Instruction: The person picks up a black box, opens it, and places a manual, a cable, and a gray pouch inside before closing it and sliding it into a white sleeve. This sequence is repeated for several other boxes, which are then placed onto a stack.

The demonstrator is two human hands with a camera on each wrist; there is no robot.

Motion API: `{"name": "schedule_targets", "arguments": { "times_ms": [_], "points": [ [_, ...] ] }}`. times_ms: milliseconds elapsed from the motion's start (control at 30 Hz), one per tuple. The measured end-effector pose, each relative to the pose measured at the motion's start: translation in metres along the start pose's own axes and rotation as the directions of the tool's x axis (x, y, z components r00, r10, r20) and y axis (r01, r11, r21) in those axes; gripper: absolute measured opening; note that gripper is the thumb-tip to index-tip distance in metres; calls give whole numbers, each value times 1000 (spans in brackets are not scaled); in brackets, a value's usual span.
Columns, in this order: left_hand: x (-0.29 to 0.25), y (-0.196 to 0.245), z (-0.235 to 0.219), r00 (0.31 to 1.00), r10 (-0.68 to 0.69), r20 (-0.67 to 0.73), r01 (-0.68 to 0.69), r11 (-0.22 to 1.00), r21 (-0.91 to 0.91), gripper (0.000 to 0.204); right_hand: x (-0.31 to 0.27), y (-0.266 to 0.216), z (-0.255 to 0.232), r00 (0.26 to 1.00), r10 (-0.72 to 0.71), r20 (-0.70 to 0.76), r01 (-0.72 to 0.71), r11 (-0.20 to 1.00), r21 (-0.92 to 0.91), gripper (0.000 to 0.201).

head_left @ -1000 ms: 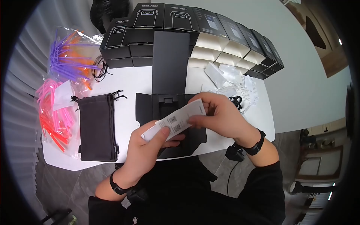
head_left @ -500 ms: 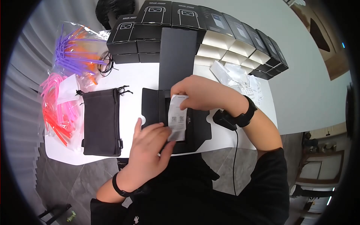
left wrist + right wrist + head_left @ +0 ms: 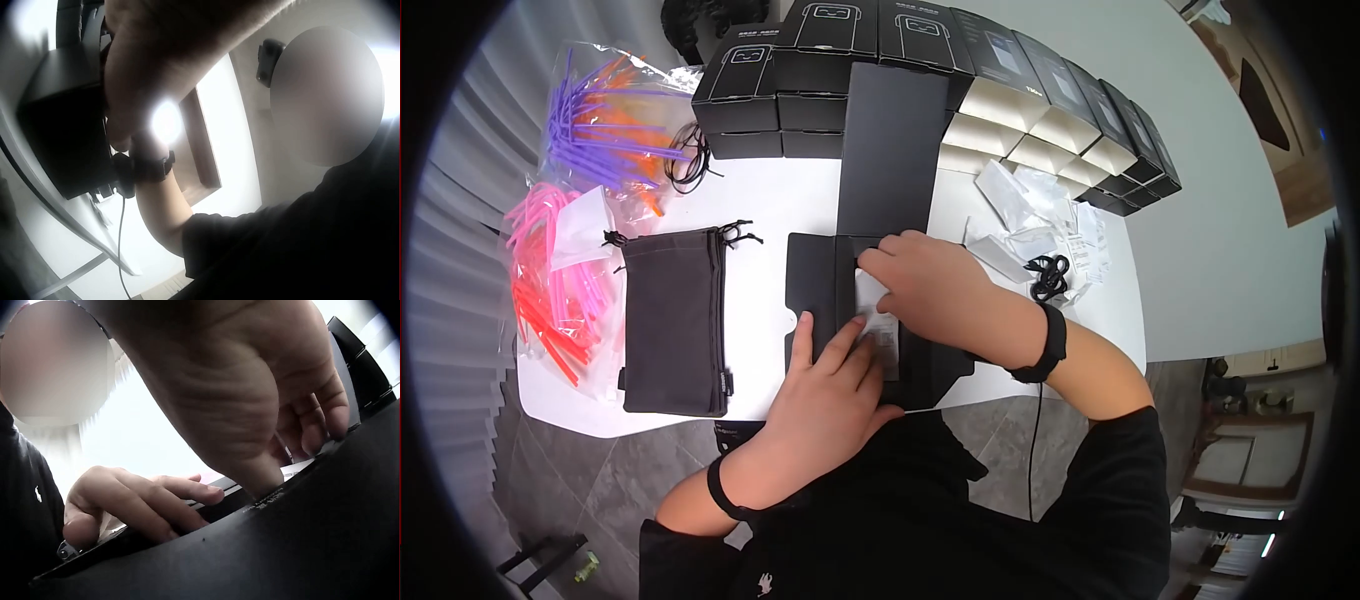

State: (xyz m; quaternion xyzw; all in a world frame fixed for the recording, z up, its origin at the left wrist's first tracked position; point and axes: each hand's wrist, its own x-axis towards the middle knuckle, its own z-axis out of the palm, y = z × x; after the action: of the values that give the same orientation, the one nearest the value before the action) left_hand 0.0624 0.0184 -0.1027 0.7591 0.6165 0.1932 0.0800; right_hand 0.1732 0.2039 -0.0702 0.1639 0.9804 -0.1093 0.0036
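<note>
An opened black box (image 3: 812,270) lies on the white table, its long lid flap (image 3: 890,150) standing out toward the back. Inside it is a printed white leaflet (image 3: 884,335). My left hand (image 3: 825,400) rests on the leaflet's lower part with fingers extended. At the leaflet's upper end is my right hand (image 3: 935,295), fingers bent down into the box; whether they still pinch the paper is hidden. In the right wrist view, both the left hand (image 3: 137,503) and the right hand (image 3: 250,394) reach over the box edge (image 3: 250,550).
Black boxes (image 3: 825,75) are stacked along the back. A black drawstring pouch (image 3: 673,320) lies left of the opened box, beside bags of purple sticks (image 3: 590,140) and pink tubes (image 3: 550,225). Crumpled plastic (image 3: 1025,205) and a coiled black cable (image 3: 1050,277) lie to the right.
The leaflet went from being held above the box down into it. My left hand let go of it and now lies flat over its lower part; the right hand moved down with it.
</note>
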Motion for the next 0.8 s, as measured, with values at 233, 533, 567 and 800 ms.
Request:
{"name": "schedule_targets", "arguments": {
  "times_ms": [233,533,567,800],
  "points": [
    [-2,-3,-3,999,17,-38,-18,1000,-19,49,-23,13,-12,974,15,-228,49,961,273,31],
    [-42,-39,-86,875,-262,-407,118,931,-345,26,-84,17,-57,865,488,-121,-13,262,965,16],
    [-43,-42,-95,844,-357,-400,207,905,-371,21,-80,12,-64,882,452,-130,1,275,961,16],
    [-14,-109,-119,748,-505,-430,606,783,135,11,-9,-40,-97,1000,26,4,-16,510,860,25]
  ]
}}
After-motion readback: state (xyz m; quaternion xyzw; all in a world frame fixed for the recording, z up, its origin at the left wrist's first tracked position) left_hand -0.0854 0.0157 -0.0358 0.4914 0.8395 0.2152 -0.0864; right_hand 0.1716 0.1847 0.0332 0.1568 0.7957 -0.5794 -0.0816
